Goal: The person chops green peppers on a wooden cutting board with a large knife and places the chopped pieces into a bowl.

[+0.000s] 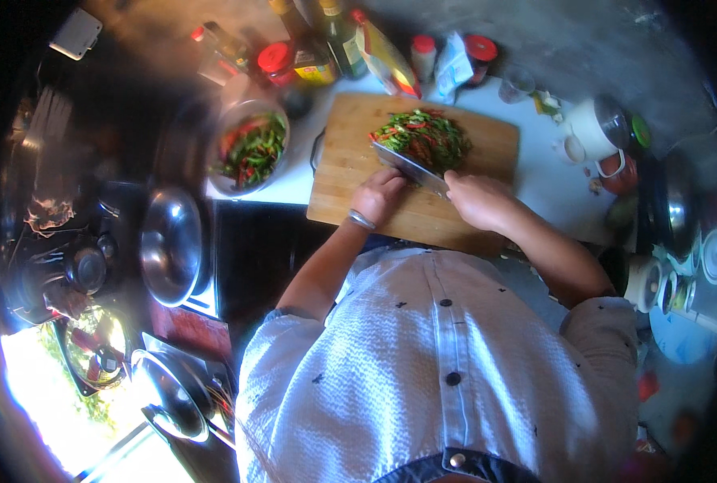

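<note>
My right hand (pixel 479 200) grips the handle end of a kitchen cleaver (pixel 411 166), whose blade slants up to the left. Its blade lies along the near edge of a pile of sliced green and red peppers (pixel 425 137) on a wooden cutting board (pixel 349 148). My left hand (pixel 379 194), with a silver bangle (pixel 361 220) at the wrist, rests over the board just on the near side of the blade. Its fingers are curled; whether they touch the blade or hold anything is hidden.
Left of the board stands a bowl (pixel 249 151) of cut peppers. Bottles (pixel 341 45), red-lidded jars (pixel 480 49) and bags (pixel 385 54) line the back. A white mug-like pot (pixel 594 130) is at right. Farther left sit a metal basin (pixel 172 247) and a wok (pixel 171 395).
</note>
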Demonstrator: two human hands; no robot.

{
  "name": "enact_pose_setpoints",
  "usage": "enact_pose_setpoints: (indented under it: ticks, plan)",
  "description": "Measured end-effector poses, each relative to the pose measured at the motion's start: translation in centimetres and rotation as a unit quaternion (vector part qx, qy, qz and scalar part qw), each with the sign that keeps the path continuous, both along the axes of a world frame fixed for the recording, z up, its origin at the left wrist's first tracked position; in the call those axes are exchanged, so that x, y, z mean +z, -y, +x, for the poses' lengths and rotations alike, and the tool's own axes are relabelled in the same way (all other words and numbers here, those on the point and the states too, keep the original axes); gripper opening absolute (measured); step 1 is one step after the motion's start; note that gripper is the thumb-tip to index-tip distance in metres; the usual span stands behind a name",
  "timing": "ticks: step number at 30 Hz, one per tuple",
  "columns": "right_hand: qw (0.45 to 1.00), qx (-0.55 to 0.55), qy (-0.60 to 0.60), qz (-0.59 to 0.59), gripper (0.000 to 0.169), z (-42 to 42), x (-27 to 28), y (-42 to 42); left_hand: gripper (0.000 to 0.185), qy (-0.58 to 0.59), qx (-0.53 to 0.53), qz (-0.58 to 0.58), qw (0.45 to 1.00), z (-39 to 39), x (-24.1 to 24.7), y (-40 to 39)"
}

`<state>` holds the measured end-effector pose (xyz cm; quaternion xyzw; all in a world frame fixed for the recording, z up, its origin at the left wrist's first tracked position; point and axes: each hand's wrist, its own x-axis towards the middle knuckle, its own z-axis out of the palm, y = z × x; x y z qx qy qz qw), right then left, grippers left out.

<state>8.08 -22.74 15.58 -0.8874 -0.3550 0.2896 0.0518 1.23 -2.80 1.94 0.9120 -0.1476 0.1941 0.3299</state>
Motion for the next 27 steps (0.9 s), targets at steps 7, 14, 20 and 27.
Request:
enact_pose_setpoints:
  ticks: [7, 14, 20, 27]
  plan:
    - [0.990, -0.067, -0.007, 0.127, 0.020, 0.8, -4.9, -3.1, 0.012, -0.007, 0.018, -0.009, 1.000, 0.0, -0.1, -0.1]
    - [0.996, -0.043, -0.048, 0.055, 0.015, 0.6, -1.3, -0.7, 0.010, -0.001, -0.013, -0.048, 0.999, 0.2, 0.3, -0.1]
    - [0.992, -0.056, 0.024, 0.107, 0.013, -0.1, -5.3, -2.7, 0.011, 0.008, 0.001, -0.035, 0.999, 0.4, -0.3, -0.1]
    - [0.987, -0.093, -0.133, -0.001, 0.022, 0.6, 0.2, -1.7, 0.010, -0.018, -0.001, -0.029, 0.999, -0.2, 0.2, -0.2]
